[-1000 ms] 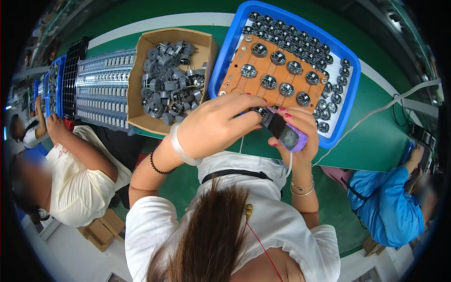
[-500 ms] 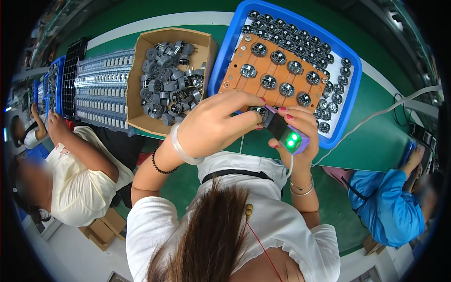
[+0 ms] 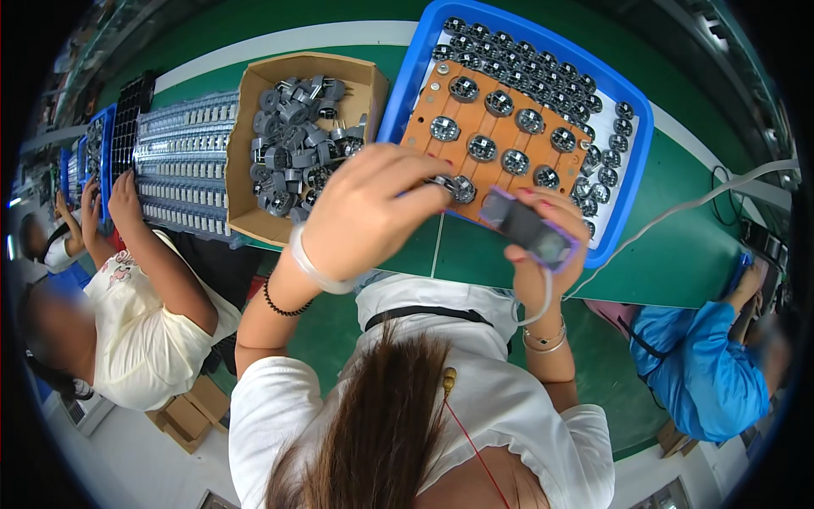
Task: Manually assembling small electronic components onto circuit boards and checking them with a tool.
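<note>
Left hand [image 3: 365, 212] pinches a small round metal part [image 3: 448, 185] at the brown board [image 3: 492, 144] in the blue tray [image 3: 632, 170]; right hand [image 3: 547, 254] grips a dark handheld device [image 3: 530, 229]. Cardboard box [image 3: 246, 153] of grey parts sits just left.

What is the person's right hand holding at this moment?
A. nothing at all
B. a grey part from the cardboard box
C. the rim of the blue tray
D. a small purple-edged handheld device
D: the right hand grips a small dark device with a purple edge, held just in front of the blue tray.

Cardboard box [image 3: 246, 144] of grey parts [image 3: 292, 144], green table [image 3: 678, 246] – two seated co-workers
</note>
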`<state>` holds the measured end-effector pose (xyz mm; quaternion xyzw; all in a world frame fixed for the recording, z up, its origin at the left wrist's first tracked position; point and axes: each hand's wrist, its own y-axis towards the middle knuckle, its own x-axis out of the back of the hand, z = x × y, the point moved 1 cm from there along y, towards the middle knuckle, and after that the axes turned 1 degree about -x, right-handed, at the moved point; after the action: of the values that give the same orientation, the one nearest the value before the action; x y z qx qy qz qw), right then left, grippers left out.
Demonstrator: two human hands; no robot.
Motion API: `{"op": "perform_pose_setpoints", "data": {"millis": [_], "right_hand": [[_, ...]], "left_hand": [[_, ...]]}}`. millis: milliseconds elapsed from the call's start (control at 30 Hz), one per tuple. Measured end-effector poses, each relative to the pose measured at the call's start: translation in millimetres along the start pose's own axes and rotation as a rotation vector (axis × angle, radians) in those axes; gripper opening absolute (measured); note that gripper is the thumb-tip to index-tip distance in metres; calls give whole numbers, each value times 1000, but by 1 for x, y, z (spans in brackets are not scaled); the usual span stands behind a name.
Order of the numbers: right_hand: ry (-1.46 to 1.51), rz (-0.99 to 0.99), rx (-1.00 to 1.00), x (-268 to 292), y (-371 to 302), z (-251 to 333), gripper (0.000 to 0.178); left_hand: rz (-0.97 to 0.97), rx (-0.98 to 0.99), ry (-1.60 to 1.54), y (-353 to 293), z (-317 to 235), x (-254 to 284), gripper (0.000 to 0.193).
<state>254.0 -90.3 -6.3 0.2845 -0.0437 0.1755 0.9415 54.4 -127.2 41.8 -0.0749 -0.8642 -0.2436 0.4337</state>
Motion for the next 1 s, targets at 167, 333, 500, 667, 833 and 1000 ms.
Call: {"op": "perform_pose_setpoints", "data": {"millis": [167,333,500,667,833,1000], "right_hand": [[-2,-101,-83,8,-1,-8,52],[-35,-48,-56,6,-2,-10,51],[-21,-58,-73,6,-2,-11,50],[-18,-70,-58,4,-4,-12,51],[-43,-52,-89,5,-7,-14,51],[-59,-45,-24,4,-3,-13,50]], "left_hand": [[57,131,147,-10,19,-7,15],[46,118,107,2,27,0,16],[7,82,121,24,56,-15,15],[62,-68,316,28,60,-22,15],[72,-73,308,30,58,-20,16],[137,-61,326,31,53,-17,18]]}}
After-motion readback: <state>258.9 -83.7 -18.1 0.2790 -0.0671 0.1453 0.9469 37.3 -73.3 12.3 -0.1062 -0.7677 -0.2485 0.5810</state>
